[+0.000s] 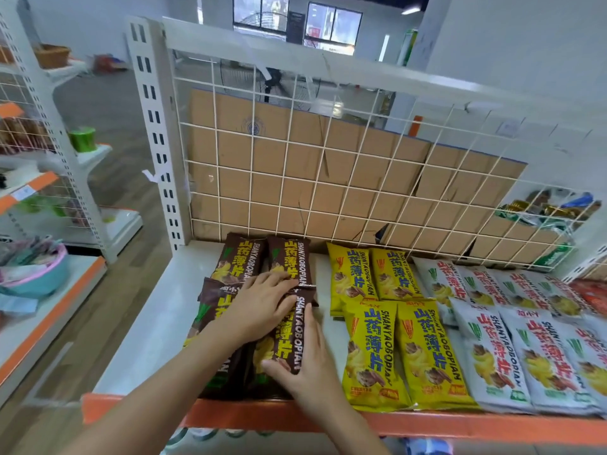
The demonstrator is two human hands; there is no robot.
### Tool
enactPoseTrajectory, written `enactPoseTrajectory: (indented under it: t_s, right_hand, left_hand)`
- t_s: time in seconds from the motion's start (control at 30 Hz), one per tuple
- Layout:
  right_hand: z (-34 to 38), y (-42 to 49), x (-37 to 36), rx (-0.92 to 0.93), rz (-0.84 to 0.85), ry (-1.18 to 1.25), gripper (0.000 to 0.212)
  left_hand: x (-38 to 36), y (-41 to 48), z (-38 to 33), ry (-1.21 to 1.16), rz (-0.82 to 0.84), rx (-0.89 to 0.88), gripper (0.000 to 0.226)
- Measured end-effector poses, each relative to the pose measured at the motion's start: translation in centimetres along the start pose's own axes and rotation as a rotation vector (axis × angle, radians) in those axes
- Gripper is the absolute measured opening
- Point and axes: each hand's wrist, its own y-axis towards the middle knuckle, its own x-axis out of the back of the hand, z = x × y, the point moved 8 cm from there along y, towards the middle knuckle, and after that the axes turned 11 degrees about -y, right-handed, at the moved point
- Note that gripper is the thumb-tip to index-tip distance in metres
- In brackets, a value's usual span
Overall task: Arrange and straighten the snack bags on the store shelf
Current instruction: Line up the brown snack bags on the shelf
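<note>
Several dark brown snack bags [289,257] lie flat on the left part of the white shelf [157,323]. My left hand [259,307] lies flat with straight fingers across the two front brown bags. My right hand [308,366] presses against the right side of the front right brown bag [289,336], thumb on its lower face. To the right lie several yellow bags [371,343] in two rows, then several white-grey bags [492,356], all flat and roughly lined up. My forearms hide the front left brown bag's lower half.
A white wire grid [328,165] with cardboard behind it backs the shelf. An orange strip [295,418] edges its front. A red bag [591,293] shows at the far right. Another shelving unit [49,192] with goods stands to the left across a wooden floor aisle.
</note>
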Motion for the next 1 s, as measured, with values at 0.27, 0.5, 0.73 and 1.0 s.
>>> enactPoseTrajectory:
  t_s: [0.27,0.5,0.73,1.0]
  right_hand:
    - [0.5,-0.1,-0.1,0.052,-0.086,-0.098,0.108]
    - [0.6,-0.5,0.0,0.036,-0.097,-0.131,0.109]
    - [-1.5,-2.6,6.4,-0.032,-0.199,0.078,0.069]
    - [-8.7,-2.1,13.8,-0.163,-0.331,-0.038,0.058]
  left_hand:
    - [-0.2,1.0,-0.6,-0.074,0.028,0.023,0.071]
    - [-0.7,1.3,-0.4,-0.064,0.067,0.029,0.049]
    - [0.3,1.5,-2.6,-0.022,0.032,-0.074,0.072]
    - [-0.6,3.8,-7.2,-0.164,0.001,-0.198,0.086]
